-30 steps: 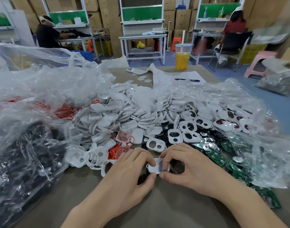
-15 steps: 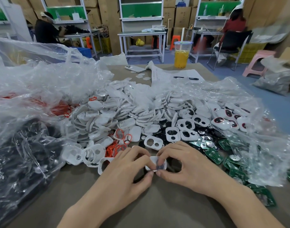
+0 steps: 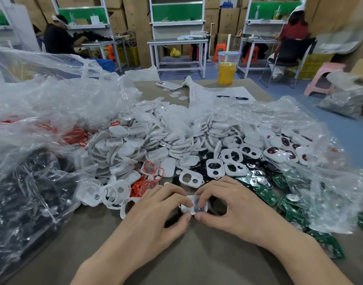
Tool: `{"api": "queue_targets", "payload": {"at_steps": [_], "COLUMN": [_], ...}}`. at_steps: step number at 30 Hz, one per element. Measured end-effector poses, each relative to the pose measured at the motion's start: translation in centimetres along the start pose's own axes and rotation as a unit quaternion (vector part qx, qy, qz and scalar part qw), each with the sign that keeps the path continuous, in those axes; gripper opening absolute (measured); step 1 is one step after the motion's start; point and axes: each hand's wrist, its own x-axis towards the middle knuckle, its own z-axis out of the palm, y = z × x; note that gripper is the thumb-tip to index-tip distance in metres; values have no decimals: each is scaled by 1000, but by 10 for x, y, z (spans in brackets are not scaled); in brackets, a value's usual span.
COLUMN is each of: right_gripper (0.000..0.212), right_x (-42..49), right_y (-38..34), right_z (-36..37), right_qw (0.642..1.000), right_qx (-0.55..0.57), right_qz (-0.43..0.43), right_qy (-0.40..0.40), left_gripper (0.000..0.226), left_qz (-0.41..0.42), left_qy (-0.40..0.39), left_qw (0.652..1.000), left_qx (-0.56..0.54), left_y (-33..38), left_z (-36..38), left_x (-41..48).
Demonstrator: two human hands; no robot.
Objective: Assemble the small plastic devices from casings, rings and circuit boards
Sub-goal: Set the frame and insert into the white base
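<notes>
Left hand (image 3: 156,210): fingers and thumb curled, pinching the left end of a white casing (image 3: 194,207).
Right hand (image 3: 228,208): fingers and thumb curled, pinching the casing's right end.
Casing: low over the table (image 3: 197,260), between both hands, dark round part showing in its face.
Casing pile (image 3: 156,145): white, heaped beyond the hands.
Rings (image 3: 139,187): orange, just left of the left hand's fingers.
Boards (image 3: 267,194): green, scattered right of the right hand, partly under plastic sheet (image 3: 320,182).
Cup (image 3: 227,67): orange drink, far table edge.
</notes>
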Motion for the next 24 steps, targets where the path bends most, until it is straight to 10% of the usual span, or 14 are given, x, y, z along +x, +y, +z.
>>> {"api": "queue_targets", "payload": {"at_steps": [15, 24], "right_gripper": [31, 26], "right_x": [1, 3], "right_y": [-1, 3], "right_z": [-2, -2], "right_qw": [999, 999], "right_qx": [-11, 33], "right_qz": [15, 19], "right_qy": [-26, -14], "left_gripper": [24, 17], "left_qz": [-83, 27], "left_qy": [154, 43], "left_qw": [983, 997], "left_qx": [59, 63], "left_y": [-5, -2], "left_z": [-10, -1], "left_x": [-2, 6]}}
